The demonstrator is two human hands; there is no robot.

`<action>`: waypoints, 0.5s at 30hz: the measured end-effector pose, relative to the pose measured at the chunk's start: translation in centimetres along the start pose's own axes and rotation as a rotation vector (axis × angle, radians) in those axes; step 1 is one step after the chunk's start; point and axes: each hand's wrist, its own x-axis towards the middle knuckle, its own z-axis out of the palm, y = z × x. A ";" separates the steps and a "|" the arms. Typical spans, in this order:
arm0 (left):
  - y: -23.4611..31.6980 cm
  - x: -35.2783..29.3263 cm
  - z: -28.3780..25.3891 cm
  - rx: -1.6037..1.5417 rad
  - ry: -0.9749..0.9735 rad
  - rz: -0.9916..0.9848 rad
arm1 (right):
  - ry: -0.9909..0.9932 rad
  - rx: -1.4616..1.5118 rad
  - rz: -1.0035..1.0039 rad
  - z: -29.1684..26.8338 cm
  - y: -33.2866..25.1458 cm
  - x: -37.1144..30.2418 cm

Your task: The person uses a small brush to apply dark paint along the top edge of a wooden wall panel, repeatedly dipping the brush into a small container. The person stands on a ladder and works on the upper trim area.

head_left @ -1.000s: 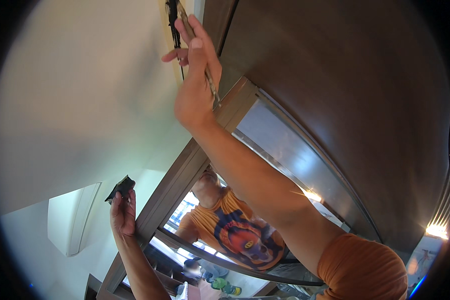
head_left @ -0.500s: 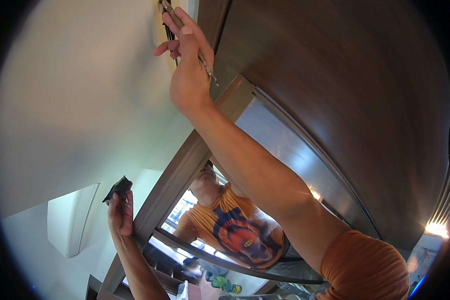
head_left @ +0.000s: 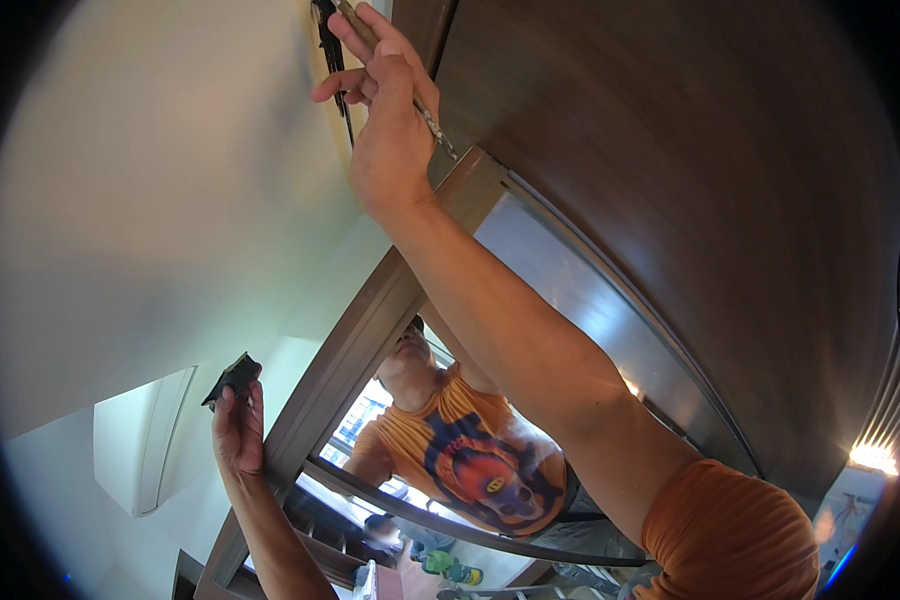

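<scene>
High up, my right hand [head_left: 390, 130] is closed on a thin, stained stick-like tool, maybe a slim brush [head_left: 436, 130]. Its upper end runs up by my fingertips to the frame's top edge, so I cannot see the tip clearly. Just left of those fingers runs a narrow black strip [head_left: 330, 50] along the seam between the pale ceiling and the dark wood. Lower left, my left hand [head_left: 238, 430] grips a small black, angular piece [head_left: 235, 380] with a jagged rim, held up by thumb and fingers. What it contains, if anything, is hidden.
Dark wood panelling [head_left: 670, 130] fills the right side. A wood-framed mirror [head_left: 530, 225] lies behind my right arm and reflects an orange shirt. The pale ceiling [head_left: 150, 200] spreads left, with a white unit [head_left: 140, 440] below it. A bright lamp [head_left: 875, 458] glows far right.
My right hand and the tool have shifted slightly right, away from the black strip, showing more of it. My left hand with the black piece has barely moved.
</scene>
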 end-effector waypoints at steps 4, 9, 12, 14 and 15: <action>0.0 0.0 -0.1 -0.018 0.013 -0.003 | 0.023 -0.044 0.061 -0.6 0.1 -0.2; 0.0 0.1 -0.3 -0.013 0.017 0.000 | -0.009 -0.032 0.056 -0.9 -0.2 0.2; 0.0 0.1 -0.3 -0.014 0.022 0.001 | -0.034 0.020 0.033 -0.8 -0.7 0.7; 0.0 0.1 -0.3 -0.020 0.037 -0.004 | -0.040 0.026 0.009 -0.6 -1.1 0.9; 0.0 0.0 -0.2 -0.007 0.025 -0.003 | -0.045 0.028 0.000 -0.6 -1.2 1.0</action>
